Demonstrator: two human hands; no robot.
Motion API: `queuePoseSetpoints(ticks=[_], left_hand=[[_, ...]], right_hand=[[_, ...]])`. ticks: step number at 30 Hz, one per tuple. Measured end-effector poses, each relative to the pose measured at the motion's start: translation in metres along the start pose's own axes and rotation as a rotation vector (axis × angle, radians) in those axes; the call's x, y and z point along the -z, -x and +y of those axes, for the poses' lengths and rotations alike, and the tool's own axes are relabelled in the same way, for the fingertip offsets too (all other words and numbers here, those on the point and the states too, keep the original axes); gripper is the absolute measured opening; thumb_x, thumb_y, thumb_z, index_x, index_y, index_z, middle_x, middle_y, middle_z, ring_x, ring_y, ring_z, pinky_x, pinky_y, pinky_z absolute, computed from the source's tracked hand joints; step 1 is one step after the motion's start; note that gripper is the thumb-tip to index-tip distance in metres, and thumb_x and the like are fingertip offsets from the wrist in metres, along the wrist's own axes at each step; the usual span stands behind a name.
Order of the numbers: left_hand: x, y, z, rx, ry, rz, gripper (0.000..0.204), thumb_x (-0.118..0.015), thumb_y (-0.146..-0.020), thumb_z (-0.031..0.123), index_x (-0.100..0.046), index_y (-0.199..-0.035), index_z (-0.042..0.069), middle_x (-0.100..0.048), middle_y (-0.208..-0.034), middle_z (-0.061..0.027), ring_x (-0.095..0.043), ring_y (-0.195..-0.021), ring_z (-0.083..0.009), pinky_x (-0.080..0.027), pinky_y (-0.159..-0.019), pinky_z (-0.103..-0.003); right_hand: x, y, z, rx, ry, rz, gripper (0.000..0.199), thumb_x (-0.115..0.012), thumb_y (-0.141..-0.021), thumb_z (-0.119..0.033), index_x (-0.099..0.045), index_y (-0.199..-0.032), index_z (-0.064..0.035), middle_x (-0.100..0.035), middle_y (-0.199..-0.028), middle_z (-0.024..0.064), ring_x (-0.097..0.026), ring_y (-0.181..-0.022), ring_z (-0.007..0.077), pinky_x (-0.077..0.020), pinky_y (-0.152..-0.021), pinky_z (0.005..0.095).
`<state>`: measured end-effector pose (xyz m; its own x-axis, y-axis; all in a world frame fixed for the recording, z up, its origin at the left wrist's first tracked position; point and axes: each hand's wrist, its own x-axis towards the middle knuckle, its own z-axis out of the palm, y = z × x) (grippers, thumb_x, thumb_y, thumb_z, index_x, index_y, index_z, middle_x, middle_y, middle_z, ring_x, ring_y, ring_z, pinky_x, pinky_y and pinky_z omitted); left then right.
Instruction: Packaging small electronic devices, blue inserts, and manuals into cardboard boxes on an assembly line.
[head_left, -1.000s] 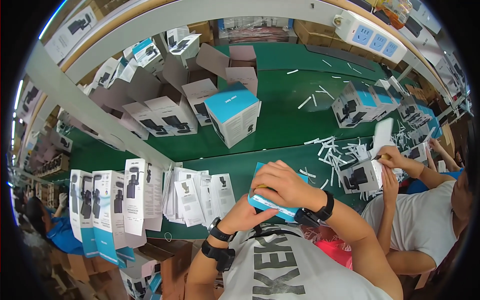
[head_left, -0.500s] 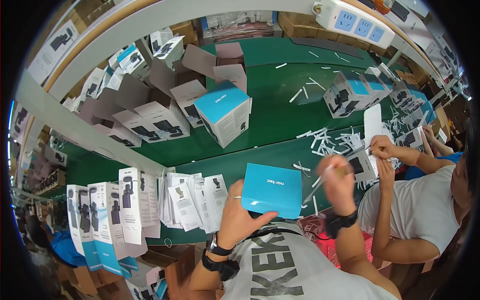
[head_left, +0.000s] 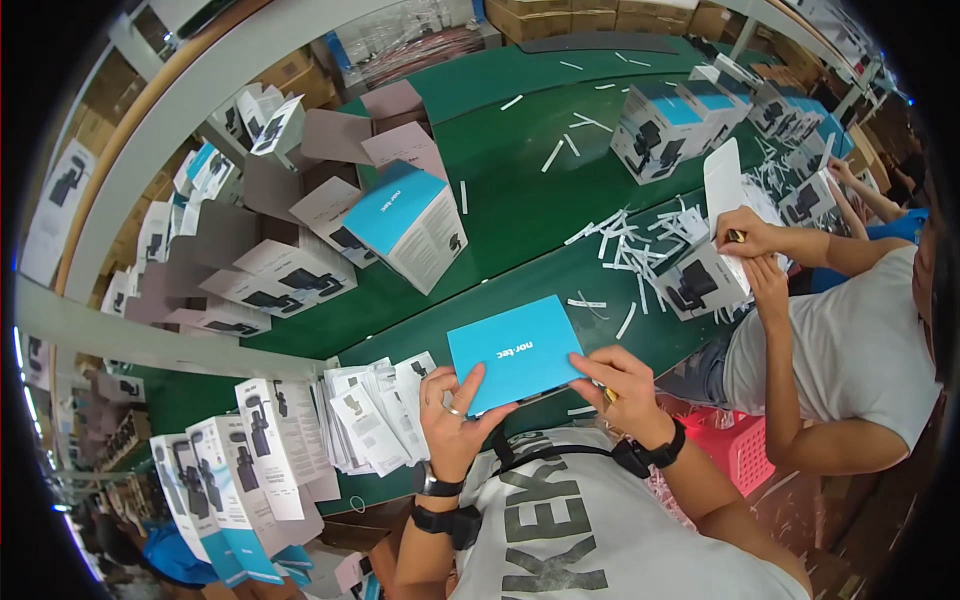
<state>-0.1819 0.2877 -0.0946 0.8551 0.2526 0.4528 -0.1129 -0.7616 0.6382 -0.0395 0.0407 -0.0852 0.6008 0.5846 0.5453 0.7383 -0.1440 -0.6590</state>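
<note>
In front of me is a small carton with a plain blue top (head_left: 515, 352), its lid lying flat. My left hand (head_left: 457, 415) grips its left near corner, the thumb on the blue top and the other fingers along the side. At the right edge, my right hand (head_left: 622, 392) closes on the carton with thumb and fingers. A small yellowish object (head_left: 610, 396) sits within that hand's fingers; its kind is too small to make out. The carton's underside is hidden.
Folded printed leaflets (head_left: 370, 420) lie left of my hands, beside standing white cartons (head_left: 265, 425). Beyond are a blue-topped carton (head_left: 415, 225) and open cartons (head_left: 285, 275). White paper strips (head_left: 625, 245) litter the green table (head_left: 520, 210). A co-worker's hands (head_left: 755, 245) hold an open carton at right.
My right hand, raised and blurred beside the carton before, has come down onto its right edge. The carton's lid looks flatter and has turned slightly. The whole view has shifted.
</note>
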Motion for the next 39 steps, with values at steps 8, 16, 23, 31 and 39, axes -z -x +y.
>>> queuePoseSetpoints(ticks=[8, 16, 23, 31, 39], left_hand=[[0.007, 0.002, -0.006, -0.15, -0.19, -0.026, 0.071, -0.088, -0.08, 0.044, -0.068, -0.141, 0.013, -0.053, -0.112, -0.0123, -0.055, -0.109, -0.0346, -0.048, -0.095, -0.05], [-0.003, -0.033, 0.046, -0.123, -0.393, -0.376, 0.087, -0.081, -0.086, 0.046, -0.048, -0.158, 0.011, -0.045, -0.154, -0.0245, -0.041, -0.143, -0.0486, -0.031, -0.121, -0.06], [-0.01, -0.031, 0.021, -0.158, -0.454, -0.395, 0.093, -0.08, -0.086, 0.047, -0.042, -0.162, 0.011, -0.035, -0.166, -0.0278, -0.036, -0.148, -0.052, -0.027, -0.123, -0.064], [0.039, -0.06, 0.006, -0.118, -0.344, -0.357, 0.098, -0.086, -0.077, 0.056, -0.051, -0.157, 0.011, -0.044, -0.152, -0.0315, -0.043, -0.139, -0.0536, -0.032, -0.12, -0.064], [0.042, -0.085, -0.019, -0.181, -0.122, -0.418, 0.087, -0.091, -0.069, 0.051, -0.063, -0.143, 0.015, -0.046, -0.144, -0.0311, -0.044, -0.137, -0.0521, -0.035, -0.118, -0.062]], right_hand=[[0.004, 0.009, 0.001, -0.057, 0.062, -0.075, 0.053, -0.088, -0.082, -0.015, -0.074, -0.133, -0.0134, -0.064, -0.128, 0.008, -0.053, -0.066, 0.0182, -0.0499, -0.059, 0.032], [-0.021, 0.006, -0.007, 0.089, 0.194, -0.17, 0.042, -0.085, -0.085, -0.018, -0.076, -0.125, -0.0104, -0.068, -0.138, 0.0146, -0.06, -0.066, 0.021, -0.0508, -0.059, 0.0316], [-0.049, 0.019, 0.011, 0.132, 0.088, 0.005, 0.035, -0.084, -0.084, -0.014, -0.078, -0.118, -0.0086, -0.075, -0.128, 0.01, -0.07, -0.068, 0.0202, -0.0522, -0.058, 0.0323], [-0.036, -0.002, 0.005, 0.116, -0.005, -0.043, 0.031, -0.082, -0.085, -0.011, -0.079, -0.116, -0.0097, -0.075, -0.131, 0.0066, -0.072, -0.071, 0.0205, -0.0558, -0.061, 0.0323], [-0.008, 0.041, 0.019, -0.494, -0.013, 0.3, 0.018, -0.064, -0.101, -0.007, -0.076, -0.109, 0.0039, -0.077, -0.117, 0.0192, -0.075, -0.093, 0.0258, -0.0579, -0.087, 0.034]])
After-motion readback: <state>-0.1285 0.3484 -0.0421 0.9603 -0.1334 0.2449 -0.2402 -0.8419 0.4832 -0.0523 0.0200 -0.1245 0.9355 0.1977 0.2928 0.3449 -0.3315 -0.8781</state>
